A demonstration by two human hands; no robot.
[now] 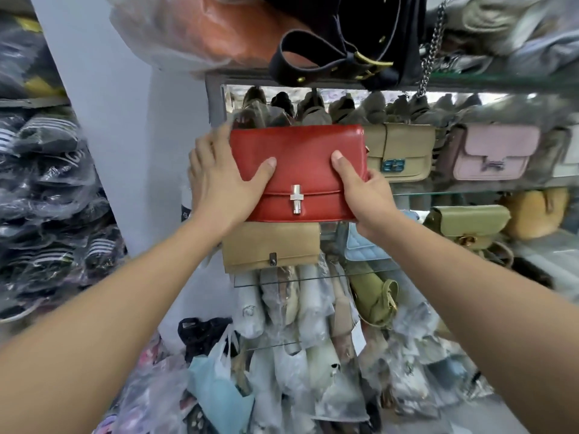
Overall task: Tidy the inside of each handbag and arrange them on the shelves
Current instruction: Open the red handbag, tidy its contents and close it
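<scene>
A red leather handbag (300, 158) with a silver turn clasp is held upright at the left end of a glass shelf (470, 192), its flap closed. My left hand (222, 180) grips its left side, thumb on the front. My right hand (363, 195) grips its lower right corner, thumb pressed on the flap. To its right on the same shelf stand a beige handbag (401, 151) with a teal clasp and a pink handbag (495, 153). Under the red bag sits a tan handbag (271, 245).
An olive handbag (466, 223) and a light blue quilted bag (366, 249) occupy the lower shelf. A black strapped bag (354, 42) overhangs from the shelf above. Plastic-wrapped bags (300, 355) pile up below. Wrapped dark goods (47, 189) fill the left rack.
</scene>
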